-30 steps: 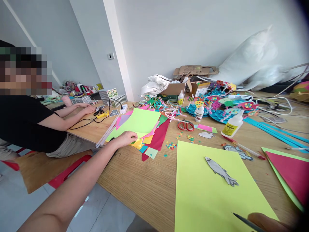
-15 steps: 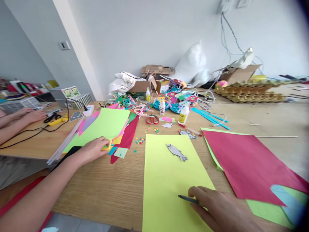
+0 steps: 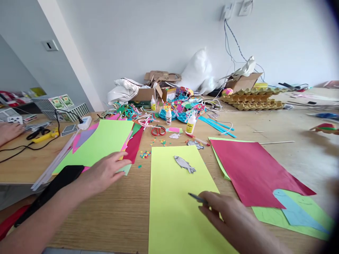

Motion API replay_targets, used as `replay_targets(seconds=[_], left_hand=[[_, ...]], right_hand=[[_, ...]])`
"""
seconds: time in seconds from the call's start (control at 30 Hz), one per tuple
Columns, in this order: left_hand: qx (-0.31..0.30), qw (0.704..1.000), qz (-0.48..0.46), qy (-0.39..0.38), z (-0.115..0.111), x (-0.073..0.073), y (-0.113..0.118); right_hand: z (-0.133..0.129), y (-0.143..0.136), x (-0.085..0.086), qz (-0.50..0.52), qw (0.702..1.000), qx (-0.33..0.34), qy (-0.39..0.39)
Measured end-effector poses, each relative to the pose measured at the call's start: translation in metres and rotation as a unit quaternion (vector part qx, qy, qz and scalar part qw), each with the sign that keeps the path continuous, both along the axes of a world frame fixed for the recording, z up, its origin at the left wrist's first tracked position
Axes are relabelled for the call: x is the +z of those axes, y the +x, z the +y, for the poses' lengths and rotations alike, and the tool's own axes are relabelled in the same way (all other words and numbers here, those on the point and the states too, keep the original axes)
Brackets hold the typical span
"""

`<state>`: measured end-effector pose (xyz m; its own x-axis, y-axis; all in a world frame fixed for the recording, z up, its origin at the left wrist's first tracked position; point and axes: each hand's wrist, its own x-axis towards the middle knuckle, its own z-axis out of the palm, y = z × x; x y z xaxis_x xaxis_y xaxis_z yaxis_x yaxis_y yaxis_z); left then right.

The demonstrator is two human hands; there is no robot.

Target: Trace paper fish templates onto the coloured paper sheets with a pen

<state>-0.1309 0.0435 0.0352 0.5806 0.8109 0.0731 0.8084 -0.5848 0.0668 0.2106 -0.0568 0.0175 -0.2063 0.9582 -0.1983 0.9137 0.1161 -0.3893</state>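
Observation:
My left hand (image 3: 107,171) has its fingers apart and holds nothing, over the near right edge of a pile topped by a green sheet (image 3: 106,137). Between the fingers of my right hand (image 3: 225,215) is a dark pen (image 3: 196,198), its tip pointing left above a yellow sheet (image 3: 169,197). A grey paper fish (image 3: 184,164) lies on the upper part of that yellow sheet. To the right, a red sheet (image 3: 254,169) overlaps green paper and a blue cutout (image 3: 299,211) with a drawn face.
Glue bottles (image 3: 191,122), red scissors (image 3: 158,131) and confetti (image 3: 145,154) lie behind the yellow sheet. Egg trays (image 3: 254,98) stand at the back. A black phone-like object (image 3: 50,194) is under my left forearm. Other people's hands show at far left (image 3: 12,132) and far right.
My left hand has moved off the small coloured papers and its fingers have spread. The view has turned right, bringing a hand with a red and green object into sight. The pen is still in my right hand.

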Motion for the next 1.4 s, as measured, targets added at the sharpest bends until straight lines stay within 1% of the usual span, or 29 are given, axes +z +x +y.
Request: replay_targets(seconds=[0.1, 0.13, 0.2, 0.27, 0.4, 0.5, 0.6, 0.73, 0.87, 1.0, 1.13, 1.2, 1.23, 1.3, 1.4], left_hand=[[-0.115, 0.99, 0.0, -0.082, -0.022, 0.005, 0.043], [-0.149, 0.982, 0.01, -0.118, -0.028, 0.005, 0.055], [-0.202, 0.968, 0.02, -0.15, -0.038, 0.001, 0.074], [-0.238, 0.955, 0.027, -0.174, -0.045, -0.006, 0.082], [-0.261, 0.944, 0.022, -0.203, -0.055, -0.021, 0.081], [-0.274, 0.944, 0.018, -0.183, -0.067, -0.027, 0.079], [-0.274, 0.951, 0.027, -0.143, -0.077, -0.029, 0.083], [-0.278, 0.956, 0.047, -0.085, -0.085, -0.023, 0.089], [-0.317, 0.947, 0.045, -0.007, -0.087, -0.014, 0.09], [-0.34, 0.94, 0.01, 0.039, -0.084, -0.015, 0.09], [-0.342, 0.938, -0.038, 0.041, -0.078, -0.023, 0.087], [-0.328, 0.942, -0.055, 0.044, -0.075, -0.027, 0.085], [-0.312, 0.947, -0.06, 0.045, -0.073, -0.03, 0.083], [-0.249, 0.966, -0.053, 0.038, -0.068, -0.034, 0.079], [-0.106, 0.994, -0.026, -0.003, -0.057, -0.038, 0.076]], right_hand=[[0.02, 0.011, 0.0, -0.014, 0.998, -0.04, 0.041], [0.028, 0.014, 0.0, -0.023, 0.997, -0.05, 0.053], [0.043, 0.017, -0.003, -0.029, 0.996, -0.054, 0.067], [0.057, 0.017, -0.006, -0.036, 0.995, -0.05, 0.073], [0.083, 0.011, -0.013, -0.077, 0.994, -0.039, 0.07], [0.097, 0.004, -0.017, -0.093, 0.993, -0.027, 0.061], [0.104, -0.001, -0.019, -0.105, 0.993, -0.025, 0.052], [0.107, -0.002, -0.022, -0.116, 0.991, -0.037, 0.05], [0.107, -0.001, -0.027, -0.113, 0.991, -0.046, 0.048], [0.107, 0.0, -0.028, -0.096, 0.992, -0.071, 0.047], [0.108, 0.001, -0.026, -0.072, 0.993, -0.087, 0.042], [0.108, 0.002, -0.026, -0.054, 0.994, -0.089, 0.038], [0.108, 0.003, -0.026, -0.042, 0.994, -0.089, 0.037], [0.108, 0.005, -0.029, -0.016, 0.995, -0.091, 0.039], [0.109, 0.008, -0.033, 0.019, 0.994, -0.096, 0.046]])
